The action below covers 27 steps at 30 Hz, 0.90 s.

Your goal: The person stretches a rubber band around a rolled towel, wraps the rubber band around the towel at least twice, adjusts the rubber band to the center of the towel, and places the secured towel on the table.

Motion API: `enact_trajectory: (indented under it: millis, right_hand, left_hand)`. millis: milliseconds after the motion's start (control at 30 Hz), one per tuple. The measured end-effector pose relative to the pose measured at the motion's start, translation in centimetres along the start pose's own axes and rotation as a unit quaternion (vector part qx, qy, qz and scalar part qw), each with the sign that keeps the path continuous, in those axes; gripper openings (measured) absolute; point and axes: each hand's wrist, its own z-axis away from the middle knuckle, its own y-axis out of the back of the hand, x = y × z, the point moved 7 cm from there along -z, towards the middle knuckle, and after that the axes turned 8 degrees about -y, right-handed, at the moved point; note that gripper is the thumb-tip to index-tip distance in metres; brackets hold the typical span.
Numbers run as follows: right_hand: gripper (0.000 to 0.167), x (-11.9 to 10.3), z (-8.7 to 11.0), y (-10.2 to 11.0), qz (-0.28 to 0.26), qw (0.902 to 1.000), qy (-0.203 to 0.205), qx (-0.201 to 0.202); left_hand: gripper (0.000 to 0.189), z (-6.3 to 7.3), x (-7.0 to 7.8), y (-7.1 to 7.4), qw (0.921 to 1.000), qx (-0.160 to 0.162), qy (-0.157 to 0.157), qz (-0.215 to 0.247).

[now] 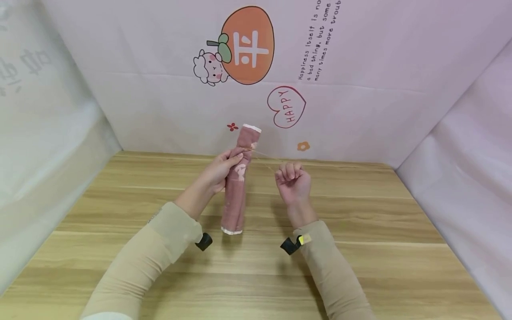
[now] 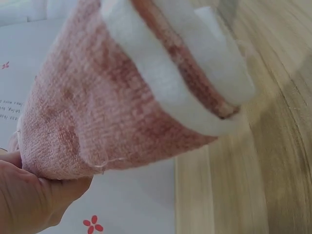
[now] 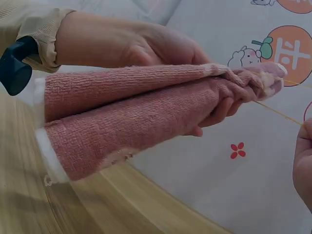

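A pink towel (image 1: pixel 235 200) with white end hems is folded into a long roll and held up above the table. My left hand (image 1: pixel 220 171) grips it around the upper middle, thumb across the front. A thin yellowish elastic band (image 3: pixel 279 112) circles the towel just above that grip, where the cloth is gathered narrow. Two strands of it stretch taut toward my right hand (image 1: pixel 294 182), whose curled fingers hold the far end. In the left wrist view, the towel's lower end (image 2: pixel 97 97) shows its folded layers, and the left thumb presses its side.
A wood-grain table (image 1: pixel 360 249) lies below. Behind it hangs a white cloth backdrop (image 1: pixel 380 120) with printed fruit, a heart and lettering. White cloth sides stand at left and right. Dark wrist mounts (image 1: pixel 290 246) stick out from both sleeves.
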Motion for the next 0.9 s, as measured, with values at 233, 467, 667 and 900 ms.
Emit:
enact_trajectory:
  millis: [233,467,667,900]
  right_hand:
    - [0.026,0.0,-0.5,1.2,-0.136,0.9882,-0.036,0.061]
    - [0.053,0.0,-0.9,1.2,-0.196,0.9659,-0.002,0.17]
    - [0.087,0.0,-1.0,-0.8,-0.171,0.9733,0.01,0.153]
    - [0.05,0.1,-0.6,-1.4,-0.08,0.985,0.038,0.148]
  left_hand:
    - [0.042,-0.2,-0.4,-0.2,0.9995,-0.02,-0.017,0.017]
    - [0.047,-0.1,-0.3,-1.1,0.9939,-0.092,-0.06,-0.002]
    - [0.045,0.4,0.1,-2.1,0.9844,-0.146,-0.088,-0.044]
    - [0.046,0.8,0.2,-2.7,0.9786,-0.168,-0.092,-0.076]
